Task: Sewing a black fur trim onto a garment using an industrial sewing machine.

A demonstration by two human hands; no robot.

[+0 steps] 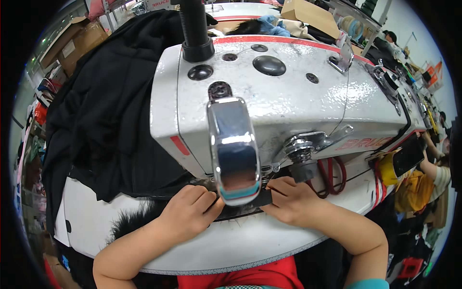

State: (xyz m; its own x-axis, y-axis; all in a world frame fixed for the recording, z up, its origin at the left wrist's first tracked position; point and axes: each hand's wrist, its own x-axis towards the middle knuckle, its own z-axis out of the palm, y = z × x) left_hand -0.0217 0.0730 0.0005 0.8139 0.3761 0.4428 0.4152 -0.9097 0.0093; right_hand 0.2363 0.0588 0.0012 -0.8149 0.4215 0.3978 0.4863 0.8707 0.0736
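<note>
Black cloth [110,96] lay in a large, loose heap to the left of a white sewing machine [288,106], its near edge seeming to run under the machine's head, on the white table [226,245] in front of me. My left hand [192,207] was nearly closed, bent fingers pinching dark material; my right hand [291,202] was curled likewise across the chrome guard [233,149], fingertips partly hidden, so I couldn't tell how tight its hold was. The cloth looked soft and limp, probably heavy enough in bulk to drag; the long black fur [139,219] beside my left hand looked slippery. The flat edge, either side of the guard, seemed the best hold.
</note>
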